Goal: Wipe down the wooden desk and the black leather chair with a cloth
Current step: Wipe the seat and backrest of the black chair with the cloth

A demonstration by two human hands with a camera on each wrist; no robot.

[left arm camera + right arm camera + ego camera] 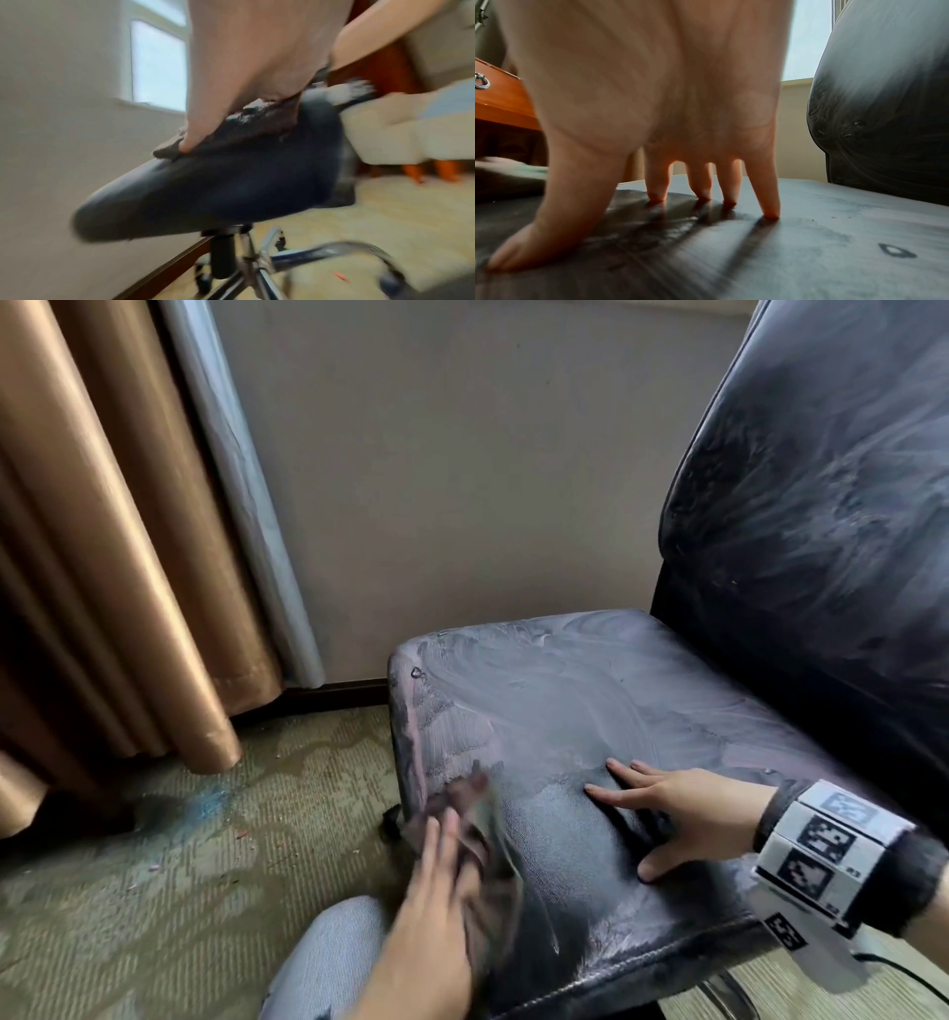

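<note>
The black leather chair seat (pixel 565 711) carries pale wipe streaks; its backrest (pixel 821 480) rises at the right. My left hand (pixel 452 834) presses a dark cloth (pixel 462 806) flat on the seat's front-left edge, fingers straight, blurred by motion. In the left wrist view the cloth (pixel 257 123) lies bunched under the left hand (pixel 205 121) on the seat (pixel 231 182). My right hand (pixel 637 819) rests on the seat with its fingers spread, holding nothing. The right wrist view shows its fingertips (pixel 770 213) planted on the seat (pixel 808 243). The wooden desk (pixel 503 101) shows at the left.
Brown curtains (pixel 102 557) hang at the left against a beige wall (pixel 462 480). Patterned carpet (pixel 205 839) lies below, and my knee in jeans (pixel 328 952) is by the seat. The chair's chrome wheeled base (pixel 257 263) and a beige sofa (pixel 398 132) stand behind.
</note>
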